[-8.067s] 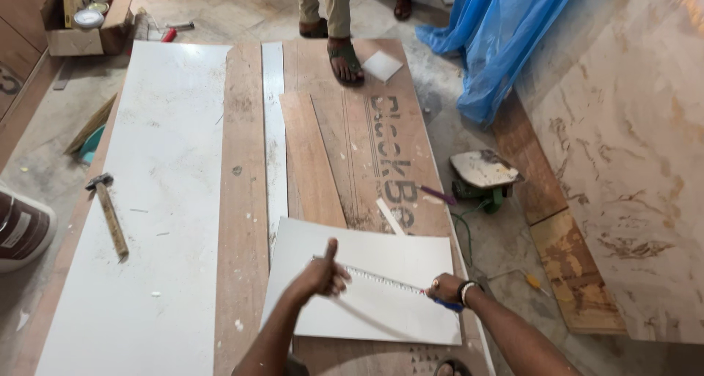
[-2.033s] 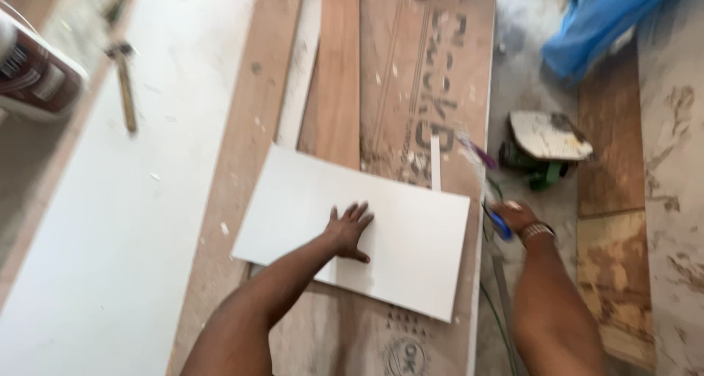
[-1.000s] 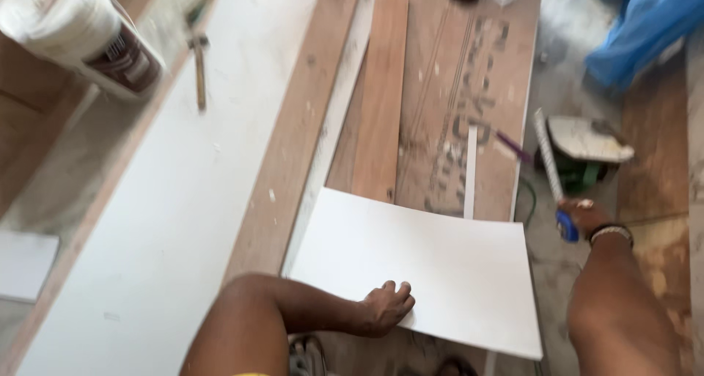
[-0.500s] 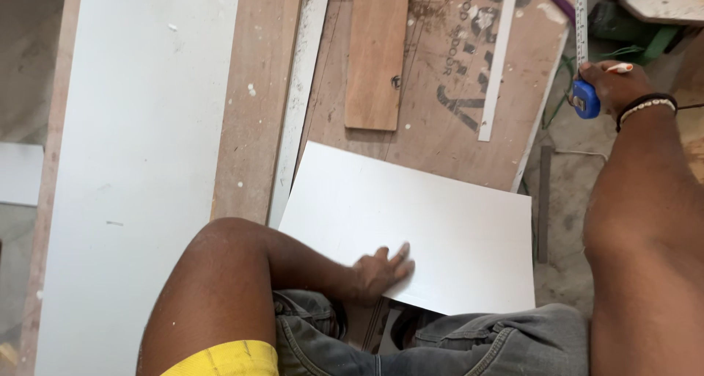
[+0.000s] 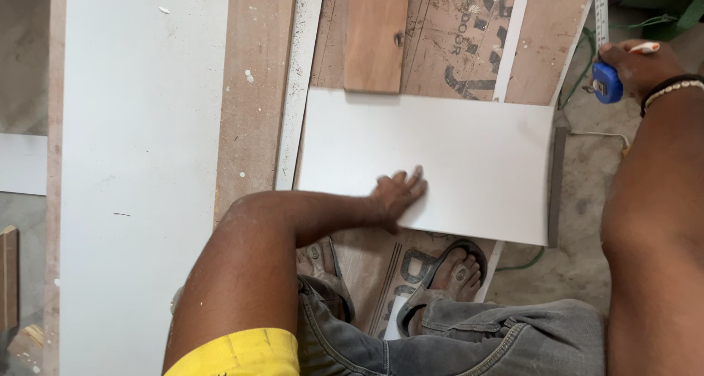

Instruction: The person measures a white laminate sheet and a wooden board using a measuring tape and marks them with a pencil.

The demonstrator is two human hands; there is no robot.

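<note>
- Left hand flat, fingers spread, pressing near edge of white panel; grips nothing.
- Panel lies on brown plywood sheet, beside long white board.
- Right hand closed around blue tape measure, pen between fingers, past panel's right corner.

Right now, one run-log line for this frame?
left hand: flat on white panel | right hand: holds blue tape measure, pencil
</note>
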